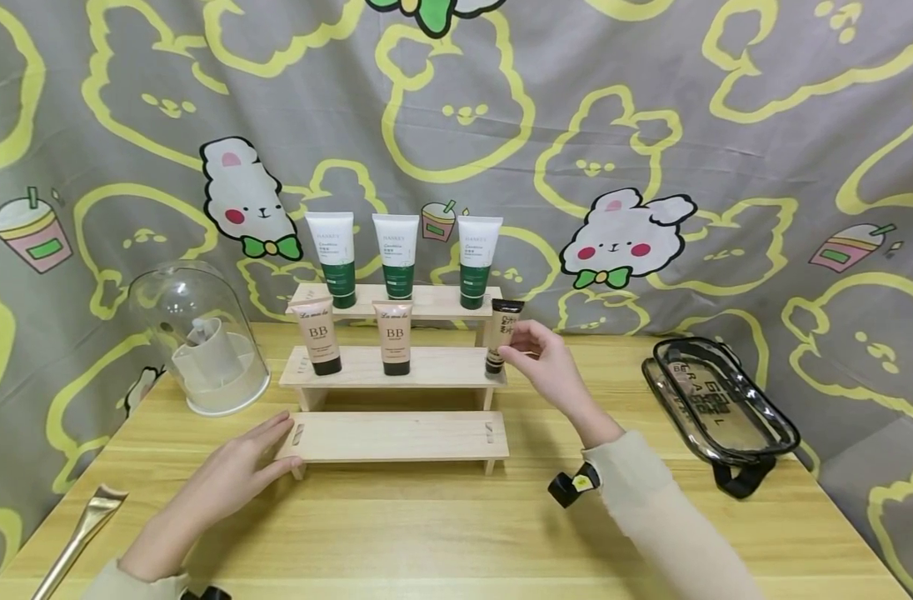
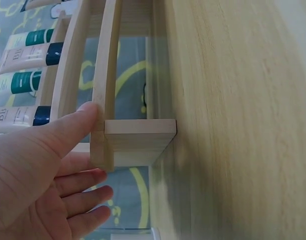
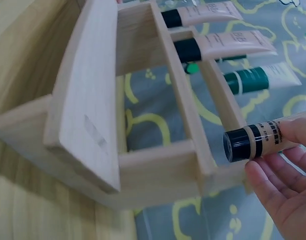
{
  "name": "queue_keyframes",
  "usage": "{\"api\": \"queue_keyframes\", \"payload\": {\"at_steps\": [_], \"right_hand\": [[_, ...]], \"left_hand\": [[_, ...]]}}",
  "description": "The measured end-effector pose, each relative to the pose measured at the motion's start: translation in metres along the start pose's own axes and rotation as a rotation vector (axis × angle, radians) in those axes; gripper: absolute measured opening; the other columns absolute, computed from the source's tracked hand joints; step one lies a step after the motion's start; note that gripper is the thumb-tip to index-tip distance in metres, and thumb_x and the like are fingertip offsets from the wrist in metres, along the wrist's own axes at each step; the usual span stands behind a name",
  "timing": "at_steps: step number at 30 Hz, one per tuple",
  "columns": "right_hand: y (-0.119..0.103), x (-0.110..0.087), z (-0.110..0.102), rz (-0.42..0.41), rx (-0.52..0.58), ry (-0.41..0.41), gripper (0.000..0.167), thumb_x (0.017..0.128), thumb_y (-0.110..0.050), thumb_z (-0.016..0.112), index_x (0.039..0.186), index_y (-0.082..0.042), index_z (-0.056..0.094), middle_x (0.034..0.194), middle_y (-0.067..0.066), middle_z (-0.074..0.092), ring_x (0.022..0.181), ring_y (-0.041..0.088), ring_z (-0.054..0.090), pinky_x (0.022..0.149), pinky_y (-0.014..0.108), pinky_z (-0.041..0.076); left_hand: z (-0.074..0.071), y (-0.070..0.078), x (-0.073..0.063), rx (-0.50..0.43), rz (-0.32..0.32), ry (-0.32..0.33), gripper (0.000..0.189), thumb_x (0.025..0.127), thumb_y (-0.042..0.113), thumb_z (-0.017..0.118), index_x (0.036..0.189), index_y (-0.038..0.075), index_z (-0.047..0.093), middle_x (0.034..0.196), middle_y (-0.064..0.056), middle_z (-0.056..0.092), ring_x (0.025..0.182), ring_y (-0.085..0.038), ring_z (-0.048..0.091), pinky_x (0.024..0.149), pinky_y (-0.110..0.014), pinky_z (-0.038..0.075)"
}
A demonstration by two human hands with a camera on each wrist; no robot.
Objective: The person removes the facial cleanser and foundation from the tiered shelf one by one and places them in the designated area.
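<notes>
A three-step wooden display stand [image 1: 396, 437] is on the table. My right hand [image 1: 552, 367] pinches a beige tube with a black cap [image 1: 499, 337] between thumb and fingers, cap down, at the right end of the middle step. In the right wrist view the tube's black cap [image 3: 238, 145] points toward the stand. My left hand [image 1: 227, 471] holds the left end of the lowest step, its thumb [image 2: 87, 111] on the board's edge and the other fingers spread. Two pink BB cream tubes [image 1: 395, 337] stand on the middle step, and three white-and-green tubes [image 1: 400, 250] on the top one.
A clear dome [image 1: 194, 333] over a white holder stands left of the stand. At the front left lies a gold-coloured tool [image 1: 82, 533]. A transparent black-edged pouch [image 1: 719, 404] lies at the right. Behind hangs a grey patterned curtain [image 1: 456, 100].
</notes>
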State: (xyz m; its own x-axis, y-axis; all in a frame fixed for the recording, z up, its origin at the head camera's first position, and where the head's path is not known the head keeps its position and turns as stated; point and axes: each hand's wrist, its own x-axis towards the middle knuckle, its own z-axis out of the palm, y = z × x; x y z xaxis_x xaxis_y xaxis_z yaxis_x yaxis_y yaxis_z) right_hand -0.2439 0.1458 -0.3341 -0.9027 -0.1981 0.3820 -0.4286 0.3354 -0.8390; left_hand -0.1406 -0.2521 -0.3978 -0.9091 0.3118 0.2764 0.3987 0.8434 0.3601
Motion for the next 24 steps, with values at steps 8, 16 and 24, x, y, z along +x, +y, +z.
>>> {"api": "queue_keyframes", "payload": {"at_steps": [8, 16, 24], "right_hand": [[0.015, -0.001, -0.031, 0.045, -0.03, 0.059, 0.032, 0.087, -0.011, 0.065, 0.112, 0.006, 0.054, 0.101, 0.018, 0.059, 0.089, 0.019, 0.057, 0.075, 0.022, 0.05], [0.048, 0.004, -0.046, 0.151, 0.034, 0.098, 0.026, 0.088, -0.005, 0.061, 0.105, 0.012, 0.05, 0.096, 0.02, 0.058, 0.076, 0.005, 0.057, 0.071, 0.023, 0.054], [0.084, 0.012, -0.047, 0.281, -0.007, 0.08, 0.027, 0.088, -0.001, 0.058, 0.109, 0.016, 0.05, 0.093, 0.02, 0.057, 0.073, 0.008, 0.055, 0.072, 0.032, 0.056]], "left_hand": [[0.0, 0.001, 0.001, -0.004, -0.01, 0.001, 0.055, 0.085, 0.028, 0.066, 0.124, -0.009, 0.052, 0.131, -0.026, 0.044, 0.115, -0.044, 0.045, 0.094, -0.057, 0.036], [-0.001, 0.002, 0.001, 0.0, -0.007, -0.005, 0.056, 0.085, 0.03, 0.066, 0.123, -0.009, 0.052, 0.131, -0.027, 0.044, 0.114, -0.044, 0.045, 0.093, -0.058, 0.036], [0.0, 0.002, 0.001, -0.007, -0.011, -0.004, 0.056, 0.085, 0.029, 0.066, 0.123, -0.01, 0.052, 0.13, -0.027, 0.045, 0.114, -0.045, 0.046, 0.093, -0.058, 0.036]]}}
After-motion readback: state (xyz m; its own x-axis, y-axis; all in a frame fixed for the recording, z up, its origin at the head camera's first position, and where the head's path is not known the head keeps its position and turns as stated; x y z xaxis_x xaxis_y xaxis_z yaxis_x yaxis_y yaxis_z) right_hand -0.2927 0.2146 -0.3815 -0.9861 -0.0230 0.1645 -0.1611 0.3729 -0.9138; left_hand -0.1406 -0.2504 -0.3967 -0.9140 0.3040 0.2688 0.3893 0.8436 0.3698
